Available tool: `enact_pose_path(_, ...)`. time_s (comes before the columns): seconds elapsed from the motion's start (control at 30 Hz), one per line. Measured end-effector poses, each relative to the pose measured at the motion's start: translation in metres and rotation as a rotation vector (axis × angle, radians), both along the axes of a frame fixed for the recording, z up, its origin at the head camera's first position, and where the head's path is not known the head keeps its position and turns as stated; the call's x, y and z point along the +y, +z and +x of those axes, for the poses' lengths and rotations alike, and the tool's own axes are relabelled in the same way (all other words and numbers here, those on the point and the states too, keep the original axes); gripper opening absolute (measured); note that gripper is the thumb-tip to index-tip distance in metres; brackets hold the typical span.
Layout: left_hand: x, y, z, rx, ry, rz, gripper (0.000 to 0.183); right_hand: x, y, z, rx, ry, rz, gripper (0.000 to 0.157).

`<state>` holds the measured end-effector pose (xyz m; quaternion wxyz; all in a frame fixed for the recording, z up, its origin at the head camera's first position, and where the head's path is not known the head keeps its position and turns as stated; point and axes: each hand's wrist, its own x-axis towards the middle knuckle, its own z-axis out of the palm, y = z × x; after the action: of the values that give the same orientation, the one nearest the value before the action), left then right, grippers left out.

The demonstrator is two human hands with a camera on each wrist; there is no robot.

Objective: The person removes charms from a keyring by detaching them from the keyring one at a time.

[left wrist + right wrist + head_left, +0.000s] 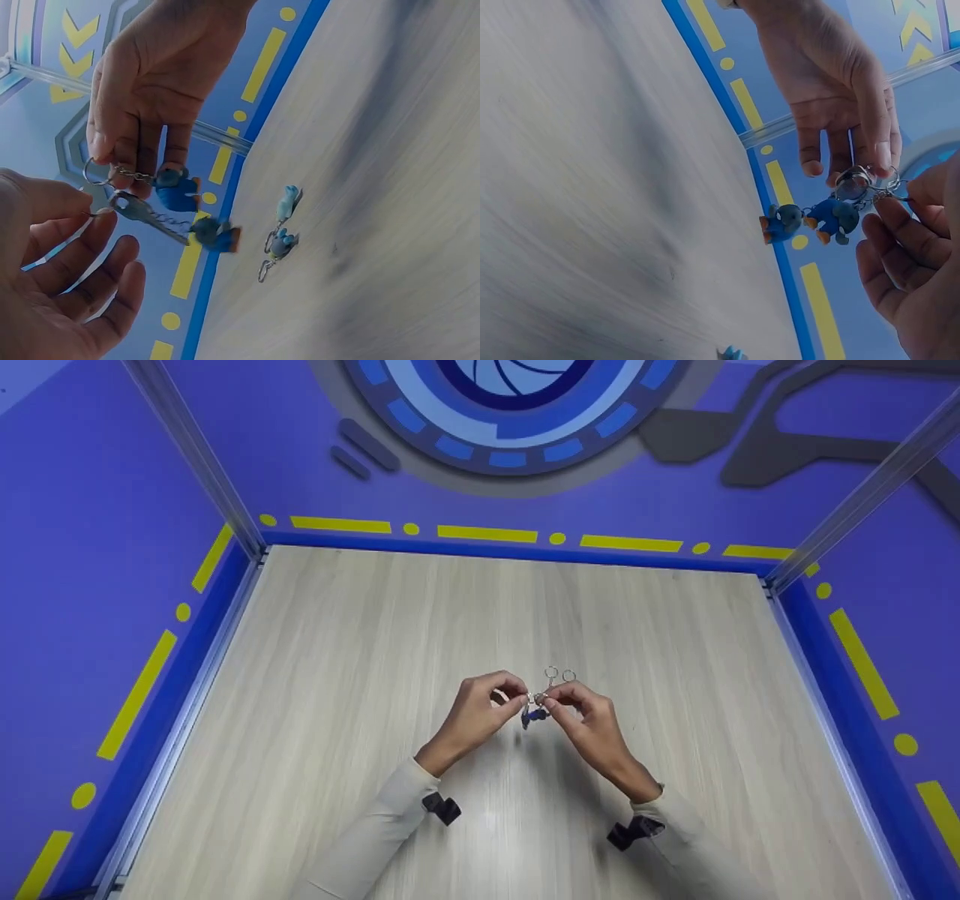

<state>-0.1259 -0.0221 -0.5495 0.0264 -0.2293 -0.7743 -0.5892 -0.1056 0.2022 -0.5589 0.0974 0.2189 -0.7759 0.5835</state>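
In front of me, my left hand (481,709) and right hand (596,729) almost meet above the table, both pinching small metal parts. Between them dangle two keychains with blue animal figures (178,190) (215,235) on short chains. My right thumb and fingers hold a split ring (96,172). Thumb and forefinger of my left hand pinch a thin metal piece, probably a ring edge, beside a flat grey key (139,209). Fingertips partly hide how ring and key join. Beyond the right hand, two more keychains lie on the table, a pale blue figure (287,202) and a darker blue one (281,244).
A pale wood-grain table (360,660) lies under both hands. Blue panels (487,502) with yellow marks and metal posts (195,450) enclose it at the back and sides. Each sleeve carries a black wrist camera (442,808).
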Motion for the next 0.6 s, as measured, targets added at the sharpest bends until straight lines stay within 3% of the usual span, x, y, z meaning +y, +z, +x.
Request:
enact_pose_path(0.27,0.001,0.004,0.003,0.039,-0.033,-0.094,0.002,0.000,-0.002,0.001,0.022,-0.024,0.075,0.014)
enact_pose_path(0.43,0.000,0.003,0.003,0.056,-0.039,-0.098,0.005,-0.002,-0.002,0.002,0.029,-0.037,0.070,0.014)
enact_pose_path(0.6,-0.001,0.001,0.004,0.070,-0.022,-0.061,0.007,-0.008,0.015,0.009,0.029,-0.020,0.059,0.007)
